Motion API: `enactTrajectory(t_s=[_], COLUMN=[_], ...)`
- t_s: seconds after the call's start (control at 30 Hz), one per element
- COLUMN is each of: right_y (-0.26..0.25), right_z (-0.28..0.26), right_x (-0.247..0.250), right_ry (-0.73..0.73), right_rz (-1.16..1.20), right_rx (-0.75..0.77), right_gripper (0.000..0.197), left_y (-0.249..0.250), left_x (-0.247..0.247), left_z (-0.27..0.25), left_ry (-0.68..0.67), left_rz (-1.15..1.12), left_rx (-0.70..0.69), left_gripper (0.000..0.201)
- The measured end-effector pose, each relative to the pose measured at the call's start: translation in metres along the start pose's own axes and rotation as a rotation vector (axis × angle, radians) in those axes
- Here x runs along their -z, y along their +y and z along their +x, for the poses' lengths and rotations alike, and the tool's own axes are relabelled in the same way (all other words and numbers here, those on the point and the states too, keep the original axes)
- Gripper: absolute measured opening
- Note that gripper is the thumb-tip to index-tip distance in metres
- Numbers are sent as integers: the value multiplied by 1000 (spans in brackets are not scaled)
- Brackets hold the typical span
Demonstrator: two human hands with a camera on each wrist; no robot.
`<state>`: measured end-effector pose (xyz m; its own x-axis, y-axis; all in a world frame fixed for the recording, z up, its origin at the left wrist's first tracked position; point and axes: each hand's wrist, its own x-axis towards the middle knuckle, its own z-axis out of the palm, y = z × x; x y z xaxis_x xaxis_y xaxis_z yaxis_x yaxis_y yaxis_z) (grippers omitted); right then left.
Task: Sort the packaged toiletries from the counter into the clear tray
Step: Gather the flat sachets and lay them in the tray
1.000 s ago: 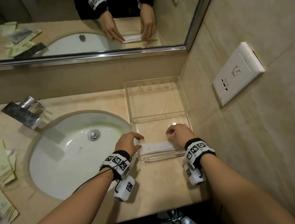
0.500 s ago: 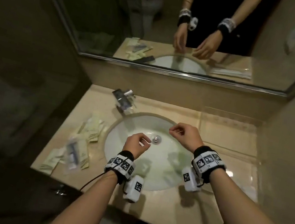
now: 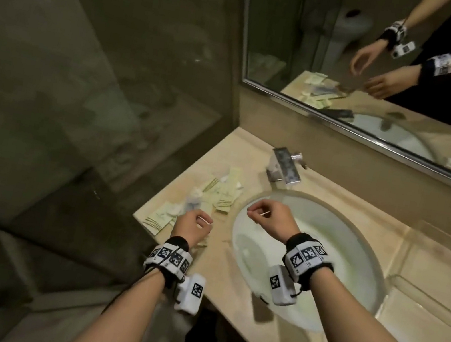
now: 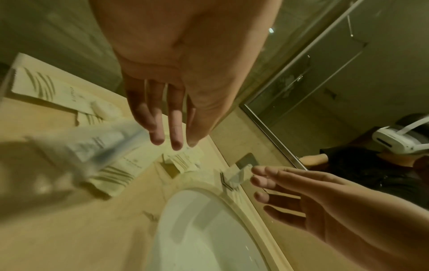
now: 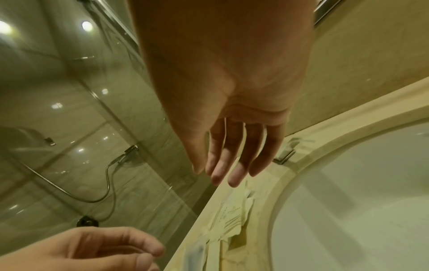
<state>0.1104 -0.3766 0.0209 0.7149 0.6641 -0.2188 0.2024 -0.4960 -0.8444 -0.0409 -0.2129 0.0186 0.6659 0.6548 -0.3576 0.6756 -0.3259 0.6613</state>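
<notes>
A heap of pale packaged toiletries (image 3: 215, 196) lies on the beige counter left of the sink. My left hand (image 3: 193, 225) hovers over the near end of the heap, fingers loosely bent and holding nothing. In the left wrist view its fingers (image 4: 162, 128) hang above a blurred clear packet (image 4: 92, 148) and striped pale packets (image 4: 113, 176). My right hand (image 3: 267, 217) is over the sink's left rim, beside the heap, also empty; its fingers (image 5: 227, 161) are relaxed above the packets (image 5: 232, 221). The clear tray (image 3: 407, 251) stands at the far right of the counter.
The white oval sink (image 3: 325, 248) sits between the heap and the tray. A chrome faucet (image 3: 284, 166) stands behind it, under the mirror (image 3: 385, 78). A glass shower wall (image 3: 114, 76) bounds the counter's left end. The counter's front edge runs just below my wrists.
Both hands left the tray, where they held a white packet, and moved left across the sink to the heap of packets. The head view swung left with them.
</notes>
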Motion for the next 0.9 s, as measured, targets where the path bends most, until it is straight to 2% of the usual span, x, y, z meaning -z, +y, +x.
enactTrajectory(t_s=[0.07,0.17,0.3,0.43,0.57,0.67,0.73,0.8,0.9], right_y=[-7,-11,-13,-11,-12,-8,-3,-1,0], right_z=[15,39,70,94,107,116,121,124,125], right_x=[-16,-40,-66,-88,-103,-113,-117,-118,-115], right_ry=[-11,-1,19,118,143,158,158,156,194], right_rz=[-20,-45,-96,-105,-119,-112,-118,-85,35], right_rx=[-15,-78,-217,-405,-577,-686,-736,-765,-752], right_gripper=[3,8,15,24,37,67,73,66,33], left_y=[-13,-30,-44,-47,-39,-32,-30,-29,-29], left_x=[11,23,28,25,23,22,19,17,13], left_z=[17,45,80,110,135,148,157,164,173], left_ry=[24,-10,-49,-133,-181,-185,-195,-210,-222], left_rz=[-31,-77,-95,-67,122,241,274,331,441], left_rx=[24,61,51,8,-123,-180,-197,-218,-248], left_gripper=[10,11,14,15,28,39,43,47,53])
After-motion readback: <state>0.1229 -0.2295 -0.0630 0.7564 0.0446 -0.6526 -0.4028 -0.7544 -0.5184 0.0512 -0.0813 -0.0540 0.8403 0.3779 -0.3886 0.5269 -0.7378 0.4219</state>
